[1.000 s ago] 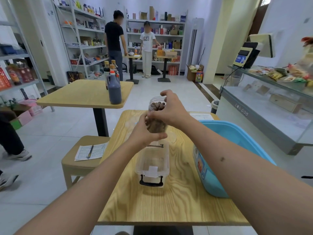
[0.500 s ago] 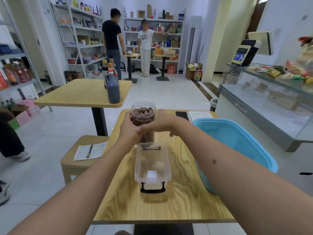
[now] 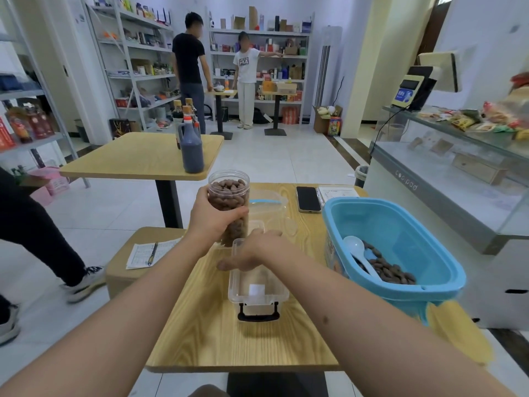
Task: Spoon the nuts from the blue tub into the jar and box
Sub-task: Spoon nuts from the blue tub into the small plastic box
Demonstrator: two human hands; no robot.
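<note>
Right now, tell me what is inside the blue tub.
The blue tub holds a white spoon and brown nuts. Its near wall hides part of the floor.

Left arm (image 3: 120,319): bare from 7 o'clock corner to wrist; no sleeve, watch or band in view.
Left hand (image 3: 213,222): bare; no glove, no ring seen.
Right arm (image 3: 357,319): bare, enters from 5 o'clock; small dark mole on forearm.
Right hand (image 3: 257,250): bare; no glove or jewellery seen.
</note>
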